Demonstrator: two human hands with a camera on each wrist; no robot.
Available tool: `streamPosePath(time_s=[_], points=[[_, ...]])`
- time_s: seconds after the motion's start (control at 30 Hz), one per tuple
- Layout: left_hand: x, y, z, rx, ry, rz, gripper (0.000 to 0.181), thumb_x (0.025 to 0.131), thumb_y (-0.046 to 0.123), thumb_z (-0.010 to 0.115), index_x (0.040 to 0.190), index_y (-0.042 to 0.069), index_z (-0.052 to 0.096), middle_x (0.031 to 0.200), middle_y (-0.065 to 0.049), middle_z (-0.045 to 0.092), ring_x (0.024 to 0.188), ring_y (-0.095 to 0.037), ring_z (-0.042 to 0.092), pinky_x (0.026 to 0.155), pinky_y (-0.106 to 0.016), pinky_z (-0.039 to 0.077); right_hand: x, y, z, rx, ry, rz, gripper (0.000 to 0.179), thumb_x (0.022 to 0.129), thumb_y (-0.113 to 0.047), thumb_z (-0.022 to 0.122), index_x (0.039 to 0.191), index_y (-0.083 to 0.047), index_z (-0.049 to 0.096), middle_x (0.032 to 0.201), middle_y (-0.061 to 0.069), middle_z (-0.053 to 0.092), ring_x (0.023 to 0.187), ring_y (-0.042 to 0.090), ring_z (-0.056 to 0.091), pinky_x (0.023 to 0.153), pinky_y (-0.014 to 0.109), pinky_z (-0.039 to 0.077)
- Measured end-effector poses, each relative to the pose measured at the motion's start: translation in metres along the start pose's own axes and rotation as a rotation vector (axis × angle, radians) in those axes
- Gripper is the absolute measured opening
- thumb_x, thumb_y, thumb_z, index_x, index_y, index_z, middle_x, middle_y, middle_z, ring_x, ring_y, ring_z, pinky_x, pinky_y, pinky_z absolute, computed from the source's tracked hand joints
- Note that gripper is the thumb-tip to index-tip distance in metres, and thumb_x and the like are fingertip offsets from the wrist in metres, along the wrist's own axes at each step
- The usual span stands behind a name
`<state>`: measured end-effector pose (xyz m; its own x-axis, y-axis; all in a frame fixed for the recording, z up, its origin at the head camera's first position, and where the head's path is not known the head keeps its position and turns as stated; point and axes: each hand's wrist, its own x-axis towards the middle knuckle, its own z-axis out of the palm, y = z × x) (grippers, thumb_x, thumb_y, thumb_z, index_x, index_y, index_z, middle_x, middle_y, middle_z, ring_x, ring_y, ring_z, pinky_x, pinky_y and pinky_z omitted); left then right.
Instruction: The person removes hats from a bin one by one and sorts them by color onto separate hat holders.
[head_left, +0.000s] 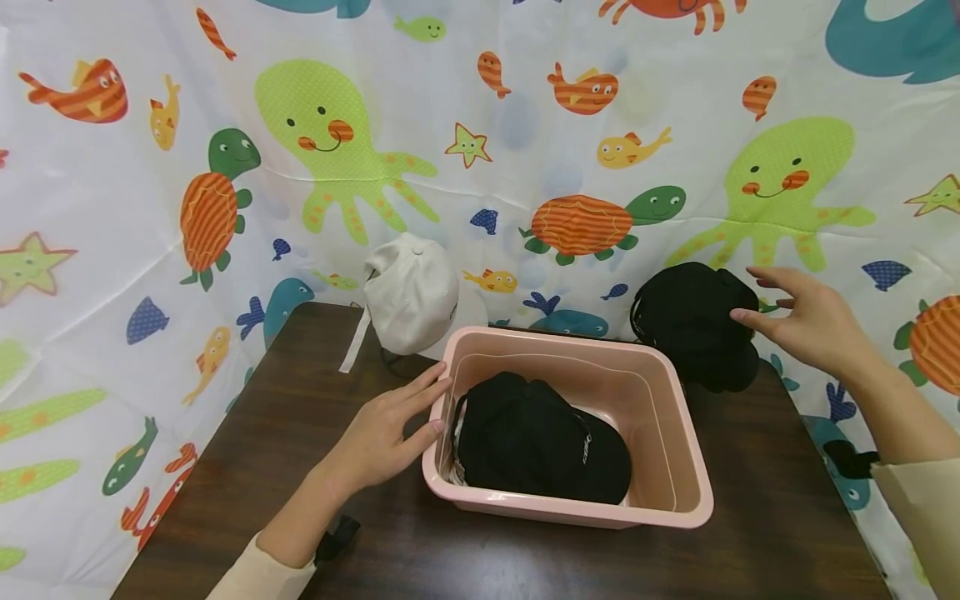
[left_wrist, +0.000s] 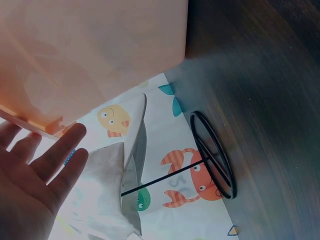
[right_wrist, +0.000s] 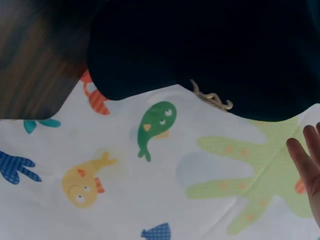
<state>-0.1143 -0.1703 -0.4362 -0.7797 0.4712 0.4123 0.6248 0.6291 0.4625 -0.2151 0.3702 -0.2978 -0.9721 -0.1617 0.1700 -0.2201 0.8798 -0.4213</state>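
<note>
A pink plastic tub (head_left: 693, 467) stands on the dark wooden table, and a black cap (head_left: 517, 442) with small pale lettering on its front lies inside it. My left hand (head_left: 386, 433) is at the tub's left rim, its fingers loosely extended with the tips right at the edge. In the left wrist view those fingers (left_wrist: 65, 155) show spread beneath the tub wall. Behind the tub at the right, another black cap (head_left: 697, 325) hangs raised on a stand that is mostly hidden. My right hand (head_left: 806, 321) is beside this cap, fingers apart and fingertips close to its right side.
A white cap (head_left: 412, 292) sits on a thin black wire stand (left_wrist: 215, 155) behind the tub's left corner, its strap hanging down. A white curtain (head_left: 450, 83) printed with sea animals rises behind the table (head_left: 300, 400) and down both sides.
</note>
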Motion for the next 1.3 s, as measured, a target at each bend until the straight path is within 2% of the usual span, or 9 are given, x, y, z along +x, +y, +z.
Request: streamPosePath(time_s=[0.47,0.8,1.13,1.3], points=[[0.000,-0.001,0.001,-0.004,-0.009,-0.014,0.054,0.102,0.031,0.064,0.152,0.009,0.057,0.164,-0.002,0.043,0.141,-0.027,0.054,0.107,-0.057,0.049,-0.011,-0.027,0.002,-0.004,0.036,-0.084,0.075,0.095,-0.029,0.080,0.155,0.000,0.047,0.155,0.032,0.045,0.126,0.057,0.049,0.097,0.079,0.038],[-0.001,-0.001,0.002,-0.006,-0.004,-0.013,0.055,0.102,0.030,0.064,0.152,0.009,0.056,0.164,-0.002,0.043,0.141,-0.027,0.053,0.107,-0.056,0.049,-0.022,-0.032,0.013,0.002,0.097,-0.195,0.071,0.088,-0.022,0.086,0.149,-0.001,0.055,0.150,0.031,0.050,0.139,0.055,0.042,0.113,0.072,0.030],[-0.001,0.000,0.002,-0.013,-0.003,-0.017,0.054,0.102,0.030,0.065,0.151,0.009,0.057,0.164,-0.002,0.042,0.141,-0.027,0.053,0.108,-0.055,0.049,-0.031,-0.037,0.030,-0.013,0.105,-0.303,0.071,0.085,-0.017,0.088,0.146,-0.001,0.057,0.149,0.025,0.054,0.135,0.051,0.048,0.105,0.070,0.037],[-0.001,0.000,0.002,-0.017,-0.003,-0.021,0.054,0.102,0.030,0.064,0.152,0.010,0.057,0.165,-0.001,0.042,0.142,-0.027,0.053,0.108,-0.056,0.049,-0.036,-0.038,0.040,-0.036,0.094,-0.324,0.073,0.083,-0.018,0.089,0.147,-0.002,0.057,0.149,0.023,0.055,0.135,0.050,0.049,0.103,0.069,0.040]])
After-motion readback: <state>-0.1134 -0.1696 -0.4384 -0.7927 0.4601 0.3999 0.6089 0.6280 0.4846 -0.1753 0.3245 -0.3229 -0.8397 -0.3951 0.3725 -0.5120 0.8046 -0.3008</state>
